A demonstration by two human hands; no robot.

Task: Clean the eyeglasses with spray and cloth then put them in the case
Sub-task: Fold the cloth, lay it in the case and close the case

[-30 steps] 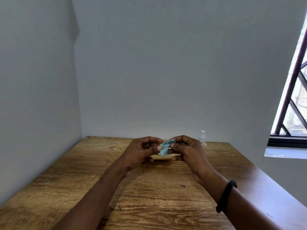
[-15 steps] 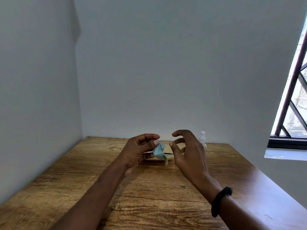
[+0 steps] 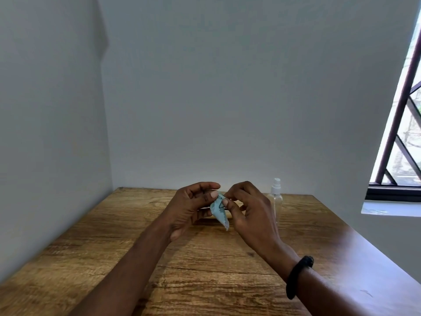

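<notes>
Cloth [image 3: 219, 213], pale blue, hangs above the tabletop [image 3: 205, 270]. Fingers [image 3: 205, 185] of the left hand [image 3: 190, 209] and right hand [image 3: 251, 215] both pinch it.

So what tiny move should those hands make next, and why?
Probably the right hand should rub the blue cloth over what it wraps while the left hand steadies it. Both hands pinch the cloth above the table, with what looks like a thin dark frame folded inside, mostly hidden. The spray bottle stands apart on the right, so wiping seems the step at hand.
</notes>
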